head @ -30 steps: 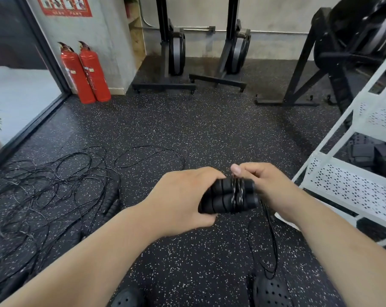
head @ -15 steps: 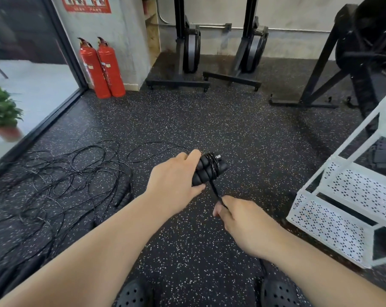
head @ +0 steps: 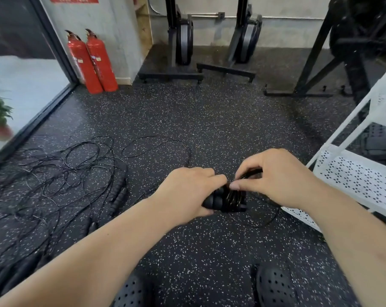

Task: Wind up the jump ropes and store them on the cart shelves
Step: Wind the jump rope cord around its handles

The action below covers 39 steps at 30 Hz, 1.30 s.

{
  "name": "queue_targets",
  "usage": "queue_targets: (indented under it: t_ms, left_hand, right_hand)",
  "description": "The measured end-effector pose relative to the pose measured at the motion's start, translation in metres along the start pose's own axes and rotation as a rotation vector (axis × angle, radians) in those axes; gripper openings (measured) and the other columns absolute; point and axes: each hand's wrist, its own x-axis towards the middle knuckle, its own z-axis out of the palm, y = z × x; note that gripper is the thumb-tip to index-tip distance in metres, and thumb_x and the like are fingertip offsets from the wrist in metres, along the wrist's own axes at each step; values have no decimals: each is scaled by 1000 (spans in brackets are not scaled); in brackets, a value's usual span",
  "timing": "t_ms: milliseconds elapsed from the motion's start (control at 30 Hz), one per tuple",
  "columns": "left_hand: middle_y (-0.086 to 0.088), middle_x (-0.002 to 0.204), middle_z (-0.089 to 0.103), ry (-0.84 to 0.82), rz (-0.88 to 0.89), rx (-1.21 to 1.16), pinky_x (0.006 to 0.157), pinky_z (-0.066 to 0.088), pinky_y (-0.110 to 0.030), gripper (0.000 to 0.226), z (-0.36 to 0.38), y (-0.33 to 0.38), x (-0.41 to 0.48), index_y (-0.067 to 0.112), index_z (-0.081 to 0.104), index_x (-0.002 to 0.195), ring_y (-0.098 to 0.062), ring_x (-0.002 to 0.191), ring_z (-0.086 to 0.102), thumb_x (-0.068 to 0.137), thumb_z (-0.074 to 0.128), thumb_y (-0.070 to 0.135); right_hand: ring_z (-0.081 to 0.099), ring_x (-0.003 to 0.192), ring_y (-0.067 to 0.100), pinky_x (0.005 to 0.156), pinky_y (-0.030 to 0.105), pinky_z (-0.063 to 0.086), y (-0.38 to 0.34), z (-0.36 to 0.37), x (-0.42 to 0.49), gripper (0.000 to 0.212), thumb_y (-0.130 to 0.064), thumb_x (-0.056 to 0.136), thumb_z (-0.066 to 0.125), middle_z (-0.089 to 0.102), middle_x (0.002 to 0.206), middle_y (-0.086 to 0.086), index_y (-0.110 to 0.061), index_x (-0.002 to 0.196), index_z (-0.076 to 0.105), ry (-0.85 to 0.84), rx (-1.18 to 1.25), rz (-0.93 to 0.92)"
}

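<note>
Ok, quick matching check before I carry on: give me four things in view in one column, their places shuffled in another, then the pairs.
Things:
1. rope handles
2. tangled ropes
3. white cart
4. fire extinguishers

Places:
A. spread on the floor at left
B. standing against the concrete pillar
C. in the left hand's grip, with the right hand pinching the cord beside them
D. at the right edge of view

Pairs: 1-C, 2-A, 3-D, 4-B
</note>
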Motion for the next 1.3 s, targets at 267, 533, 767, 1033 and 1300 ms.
queue_targets:
  t_ms: [267,533,767,1033,1300]
  left_hand:
    - [17,109,56,30,139,-97,78,57,-38,63,-14,7,-2,34,48,122,-10,98,60,80,75,74]
    - [23,114,56,68,71,-400,81,52,-29,65,-38,21,-10,35,48,138,0,95,57,83,75,55]
    - [21,118,63,83,-192,-585,87,51,-30,62,-37,13,-7,43,40,136,-1,99,61,87,79,48]
    - [17,116,62,153,-396,-381,86,54,-39,55,-23,-9,1,39,46,129,-13,100,61,87,80,48]
    - [13,114,59,135,-463,-198,83,55,-40,55,-10,-19,0,40,51,129,-17,104,61,84,79,57]
  right_hand:
    - [68,79,25,79,42,54,25,-5,3,33,-62,73,83,75,79,0,-30,78,81,-115,340,-2]
    - [48,61,10,61,21,40,27,6,-3,48,-43,101,63,53,66,0,-4,73,59,-154,768,2]
    - [61,67,17,69,33,54,10,47,0,39,-9,108,48,70,69,4,-19,76,66,10,572,300]
    - [55,47,7,56,29,43,-9,71,-3,38,-38,114,41,65,59,-3,-25,91,69,-61,418,143]
    - [63,64,16,65,38,56,-28,56,-21,27,-52,109,43,61,68,-9,-32,103,61,52,-283,9]
